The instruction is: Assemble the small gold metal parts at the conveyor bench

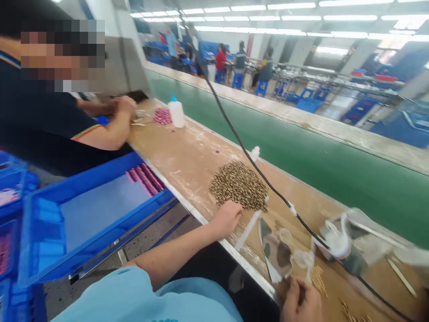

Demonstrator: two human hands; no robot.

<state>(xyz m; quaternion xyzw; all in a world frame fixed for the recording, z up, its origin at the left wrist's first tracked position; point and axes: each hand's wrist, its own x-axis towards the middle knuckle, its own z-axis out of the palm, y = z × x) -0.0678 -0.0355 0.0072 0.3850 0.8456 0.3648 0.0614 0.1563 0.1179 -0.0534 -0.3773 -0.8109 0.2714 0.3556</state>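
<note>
My left hand (229,218) is at the near edge of a large heap of small brass-coloured metal parts (239,183), fingers drawn together. Whatever its fingertips hold is too small to make out. Lower right, by the table's front edge, my right hand (300,300) is curled with thumb and finger close together, and its contents cannot be made out. Close to it lies a small group of slim gold-coloured pins (319,281). Between the hands are a white strip (248,230) and a clear plastic bag with dark spots (276,250).
A black cable (231,127) hangs across the table to a white object (337,239). A white bottle (176,112) stands beside pink-purple parts (162,116) near a co-worker (43,107). Left is a blue tray (100,210); beyond the table runs a green belt (301,147).
</note>
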